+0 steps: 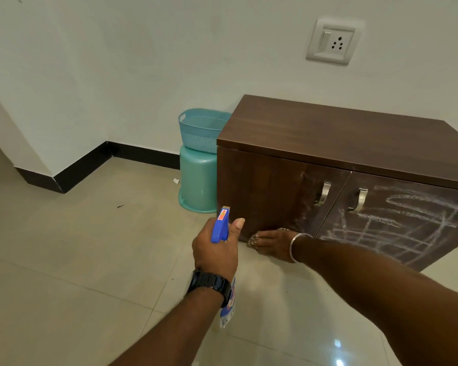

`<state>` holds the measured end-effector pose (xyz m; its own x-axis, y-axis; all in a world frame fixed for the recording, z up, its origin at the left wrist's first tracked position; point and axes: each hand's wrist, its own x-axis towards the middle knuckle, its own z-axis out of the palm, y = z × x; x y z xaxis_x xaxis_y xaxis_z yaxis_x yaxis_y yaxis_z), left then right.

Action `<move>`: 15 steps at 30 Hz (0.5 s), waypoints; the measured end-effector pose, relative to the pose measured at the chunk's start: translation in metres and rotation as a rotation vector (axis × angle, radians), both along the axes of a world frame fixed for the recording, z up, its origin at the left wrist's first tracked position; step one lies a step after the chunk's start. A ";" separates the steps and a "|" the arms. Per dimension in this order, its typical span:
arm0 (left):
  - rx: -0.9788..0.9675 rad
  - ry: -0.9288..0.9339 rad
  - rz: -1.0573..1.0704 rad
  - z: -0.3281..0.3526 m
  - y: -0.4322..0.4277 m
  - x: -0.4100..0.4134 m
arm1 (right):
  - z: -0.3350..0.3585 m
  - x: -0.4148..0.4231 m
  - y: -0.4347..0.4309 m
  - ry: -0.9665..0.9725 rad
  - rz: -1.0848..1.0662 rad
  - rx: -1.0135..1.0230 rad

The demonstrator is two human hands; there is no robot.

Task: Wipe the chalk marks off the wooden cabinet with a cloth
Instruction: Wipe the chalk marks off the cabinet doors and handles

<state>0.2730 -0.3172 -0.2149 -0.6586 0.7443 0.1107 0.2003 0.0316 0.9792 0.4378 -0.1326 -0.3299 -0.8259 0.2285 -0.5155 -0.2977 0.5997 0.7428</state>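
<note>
Left hand [214,250], black watch at wrist, grips blue-headed plastic spray bottle [220,228] at lower centre of frame, nozzle toward dark brown wooden cabinet [328,133] at right. Right hand [274,245], fingers stretched flat, presses pale cloth [251,243], mostly hidden, against bottom of left door. White chalk marks [407,223] cover right door, fainter beside left handle. Teal plastic basket [201,130] sits on upturned teal bucket [197,180] left of cabinet.

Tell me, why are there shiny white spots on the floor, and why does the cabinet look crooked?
Head view: the spots are light glaring off the glossy floor; same view: the wide-angle lens tilts the cabinet and wall socket.
</note>
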 end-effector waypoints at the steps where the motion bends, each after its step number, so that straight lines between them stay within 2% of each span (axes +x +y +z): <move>1: 0.002 -0.002 0.000 0.002 0.001 -0.002 | 0.006 -0.012 0.002 -0.030 0.016 0.036; 2: 0.007 -0.007 0.000 0.004 0.002 -0.003 | 0.016 -0.027 0.002 -0.019 0.023 0.071; 4: 0.005 -0.023 0.004 0.009 0.006 -0.004 | 0.026 -0.075 0.007 0.122 0.068 0.125; 6: -0.015 -0.023 0.016 0.013 0.009 -0.004 | 0.038 -0.111 0.006 0.373 -0.135 0.015; 7: -0.017 -0.022 0.021 0.014 0.010 -0.004 | 0.029 -0.113 0.013 0.456 -0.161 -0.018; 8: -0.016 -0.030 0.025 0.016 0.010 -0.003 | 0.029 -0.106 0.014 0.431 -0.222 -0.049; 9: -0.018 -0.038 0.026 0.017 0.009 -0.002 | 0.033 -0.096 0.010 0.255 -0.288 -0.088; 11: -0.006 -0.058 0.021 0.019 0.009 0.001 | 0.014 -0.056 0.009 -0.037 -0.185 0.003; 12: -0.003 -0.064 0.017 0.019 0.008 0.003 | 0.021 -0.033 0.004 -0.014 -0.193 0.018; 13: -0.003 -0.062 0.013 0.019 0.008 0.004 | 0.022 -0.014 0.003 0.091 -0.233 0.039; 14: 0.001 -0.055 0.008 0.019 0.008 0.006 | 0.025 0.009 -0.001 0.212 -0.207 -0.001; 15: 0.009 -0.047 0.000 0.017 0.008 0.009 | 0.026 0.028 -0.001 0.243 -0.152 -0.105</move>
